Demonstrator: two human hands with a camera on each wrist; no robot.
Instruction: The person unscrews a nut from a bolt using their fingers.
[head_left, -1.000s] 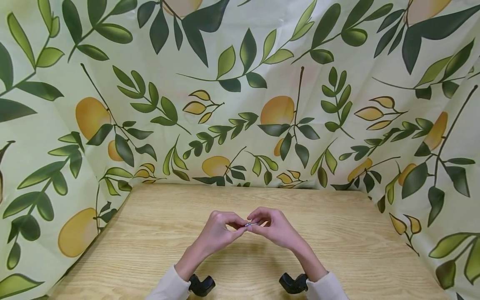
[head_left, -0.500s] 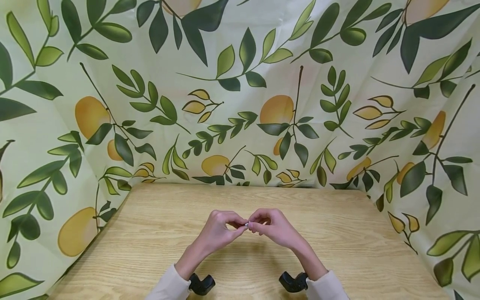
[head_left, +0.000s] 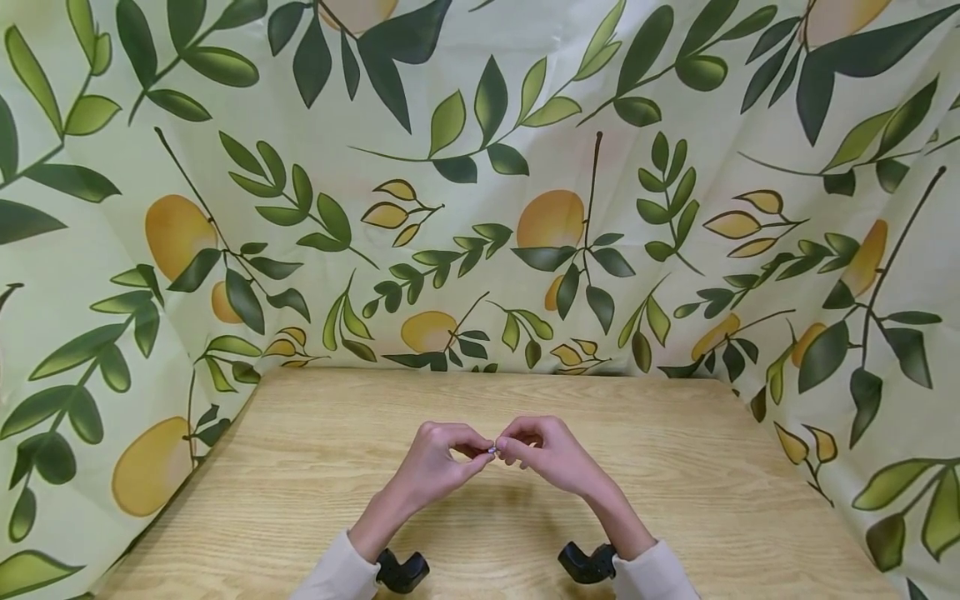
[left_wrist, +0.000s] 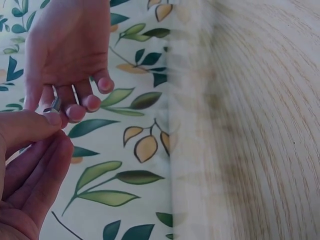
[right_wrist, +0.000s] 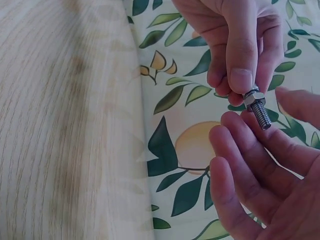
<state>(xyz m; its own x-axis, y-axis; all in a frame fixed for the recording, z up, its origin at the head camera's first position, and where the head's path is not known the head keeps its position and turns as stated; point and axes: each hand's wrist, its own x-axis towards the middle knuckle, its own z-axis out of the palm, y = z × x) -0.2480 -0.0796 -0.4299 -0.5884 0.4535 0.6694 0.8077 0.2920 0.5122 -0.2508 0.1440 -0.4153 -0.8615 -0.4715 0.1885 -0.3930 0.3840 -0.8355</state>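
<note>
A small silver bolt with a threaded shank shows in the right wrist view. A hex nut sits around it, close to the left fingertips. My left hand pinches the bolt's other end between thumb and fingers, which hide that end. Facing it, my right hand has its fingers loosely bent beside the threaded end. In the right wrist view its thumb stands apart from the bolt, and its fingertips lie just behind or under the nut; whether they touch it I cannot tell.
Both hands are above a light wooden table. A cloth printed with leaves and fruit hangs around the back and sides. Black wrist mounts sit below each wrist, near pale sleeves.
The right fingertips have shifted around the bolt's threaded end, and less of its shank shows in the head view. The left hand keeps its pinch almost unmoved.
</note>
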